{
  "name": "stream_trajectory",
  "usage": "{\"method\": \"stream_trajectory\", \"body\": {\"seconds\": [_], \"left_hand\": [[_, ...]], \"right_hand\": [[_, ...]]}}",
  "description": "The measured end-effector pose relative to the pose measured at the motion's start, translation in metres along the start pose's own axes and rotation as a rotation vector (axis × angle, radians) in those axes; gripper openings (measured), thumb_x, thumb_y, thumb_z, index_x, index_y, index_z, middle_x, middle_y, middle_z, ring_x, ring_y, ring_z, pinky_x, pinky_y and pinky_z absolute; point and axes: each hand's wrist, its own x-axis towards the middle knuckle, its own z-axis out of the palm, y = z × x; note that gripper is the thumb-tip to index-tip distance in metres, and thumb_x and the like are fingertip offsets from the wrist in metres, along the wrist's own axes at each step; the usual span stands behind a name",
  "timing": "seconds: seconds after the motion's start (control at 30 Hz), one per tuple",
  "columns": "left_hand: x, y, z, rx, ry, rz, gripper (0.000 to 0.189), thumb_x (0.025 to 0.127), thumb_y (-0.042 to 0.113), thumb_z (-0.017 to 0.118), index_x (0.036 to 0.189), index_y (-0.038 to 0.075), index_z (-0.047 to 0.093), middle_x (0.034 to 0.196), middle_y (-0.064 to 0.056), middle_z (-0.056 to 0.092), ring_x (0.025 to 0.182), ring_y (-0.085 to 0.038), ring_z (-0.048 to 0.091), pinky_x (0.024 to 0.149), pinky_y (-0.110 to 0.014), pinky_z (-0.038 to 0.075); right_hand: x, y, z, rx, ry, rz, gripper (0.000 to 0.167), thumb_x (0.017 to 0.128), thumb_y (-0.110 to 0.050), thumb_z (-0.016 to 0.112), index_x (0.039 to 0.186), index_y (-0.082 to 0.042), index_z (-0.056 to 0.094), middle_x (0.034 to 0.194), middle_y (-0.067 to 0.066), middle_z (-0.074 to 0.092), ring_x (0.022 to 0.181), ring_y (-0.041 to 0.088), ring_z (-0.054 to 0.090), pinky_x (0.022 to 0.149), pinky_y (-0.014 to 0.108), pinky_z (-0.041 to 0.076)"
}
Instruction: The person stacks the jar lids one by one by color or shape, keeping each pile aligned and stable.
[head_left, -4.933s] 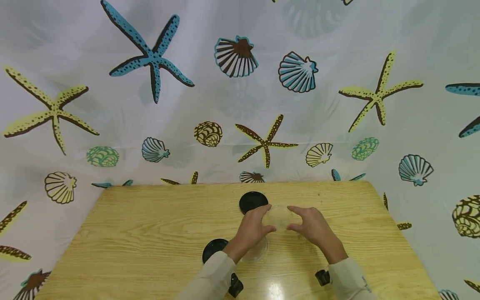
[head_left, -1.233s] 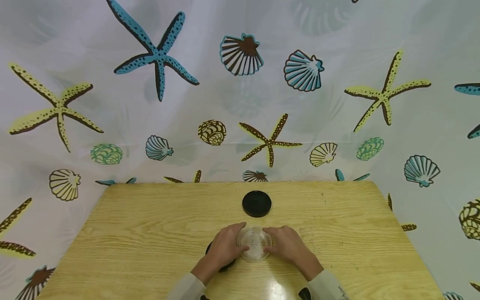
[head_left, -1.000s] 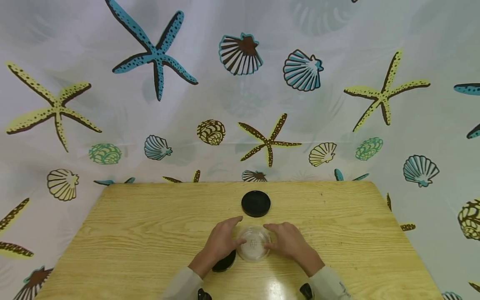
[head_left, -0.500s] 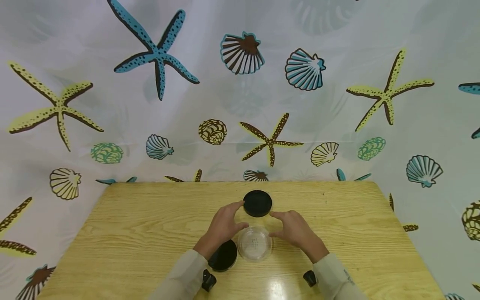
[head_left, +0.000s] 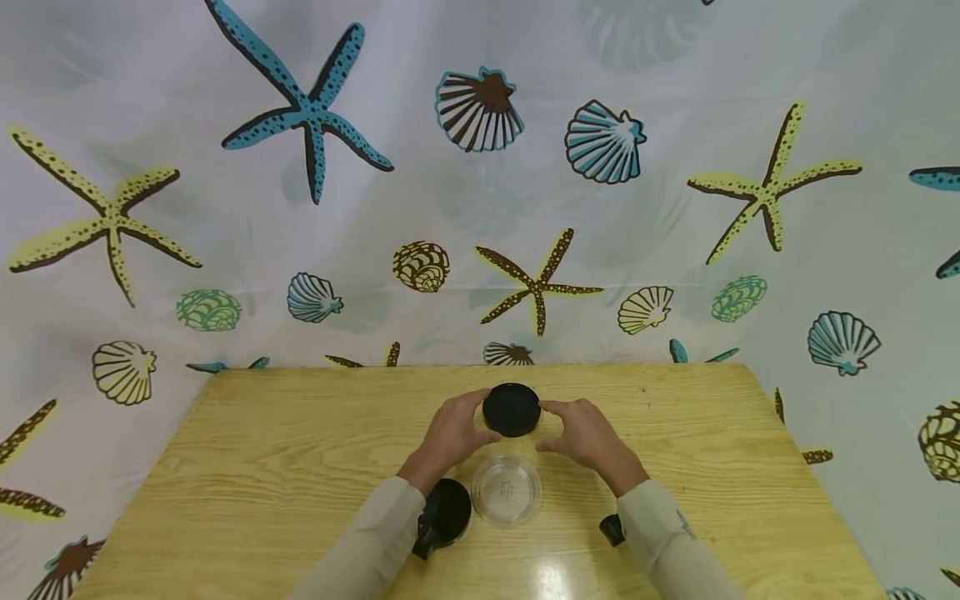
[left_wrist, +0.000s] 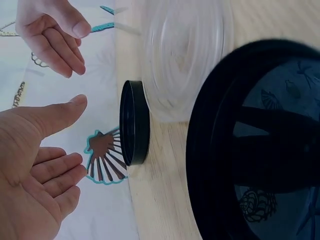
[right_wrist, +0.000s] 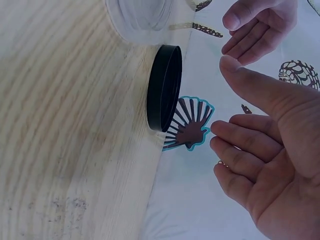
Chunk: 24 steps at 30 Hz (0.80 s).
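Note:
At the back of the table lies a round black lid (head_left: pixel 512 410) with a raised rim. My left hand (head_left: pixel 448 437) hovers at its left side and my right hand (head_left: pixel 587 436) at its right. Both have fingers and thumb spread, with nothing held. In the wrist views a gap shows between the hands and the rim of the lid (right_wrist: pixel 165 90). Nearer me, between the forearms, sits a clear round plastic container (head_left: pixel 507 490). To its left is a second black disc (head_left: pixel 452 510) with a glossy top, partly hidden by my left sleeve and wrist camera.
The wooden table (head_left: pixel 300 467) ends at the back against a hanging cloth (head_left: pixel 480 192) printed with shells and starfish. The same cloth rises along the left and right sides. Black wrist cameras (head_left: pixel 612 529) sit under my sleeves.
About five seconds ago both hands held a clear round piece right of the black lid; later they were around the clear container. Since then they have let go and moved away from me toward the back lid.

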Motion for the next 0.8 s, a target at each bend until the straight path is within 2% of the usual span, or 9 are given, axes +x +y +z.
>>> {"method": "stream_trajectory", "body": {"seconds": [0.3, 0.47, 0.6, 0.8], "left_hand": [[0.016, -0.013, 0.002, 0.042, -0.03, -0.03, 0.077, 0.074, 0.028, 0.082, 0.139, 0.005, 0.048, 0.137, -0.013, 0.054, 0.123, -0.033, 0.053, 0.099, -0.048, 0.046], [0.023, -0.018, 0.001, 0.067, -0.059, -0.031, 0.08, 0.073, 0.03, 0.083, 0.14, 0.005, 0.046, 0.138, -0.014, 0.053, 0.124, -0.033, 0.052, 0.1, -0.047, 0.046], [0.029, -0.02, 0.001, 0.08, -0.084, -0.023, 0.082, 0.072, 0.03, 0.083, 0.14, 0.004, 0.046, 0.138, -0.014, 0.053, 0.123, -0.033, 0.053, 0.099, -0.047, 0.046], [0.036, -0.024, 0.006, 0.08, -0.12, -0.026, 0.084, 0.071, 0.03, 0.084, 0.14, 0.003, 0.045, 0.139, -0.015, 0.052, 0.124, -0.033, 0.053, 0.101, -0.046, 0.046]], "right_hand": [[0.016, 0.004, 0.001, 0.004, -0.018, 0.041, 0.07, 0.075, -0.033, 0.081, 0.134, -0.006, 0.055, 0.12, 0.017, 0.065, 0.11, 0.032, 0.061, 0.094, 0.046, 0.05], [0.023, 0.01, 0.003, 0.029, -0.046, 0.084, 0.075, 0.074, -0.034, 0.081, 0.138, -0.009, 0.051, 0.122, 0.015, 0.064, 0.113, 0.031, 0.059, 0.097, 0.046, 0.048], [0.029, 0.014, 0.005, 0.026, -0.057, 0.098, 0.078, 0.074, -0.035, 0.081, 0.139, -0.01, 0.049, 0.13, 0.014, 0.059, 0.119, 0.031, 0.056, 0.099, 0.046, 0.047], [0.038, 0.018, 0.01, 0.046, -0.06, 0.11, 0.08, 0.073, -0.034, 0.082, 0.141, -0.011, 0.047, 0.134, 0.013, 0.056, 0.123, 0.031, 0.053, 0.101, 0.046, 0.045]]}}
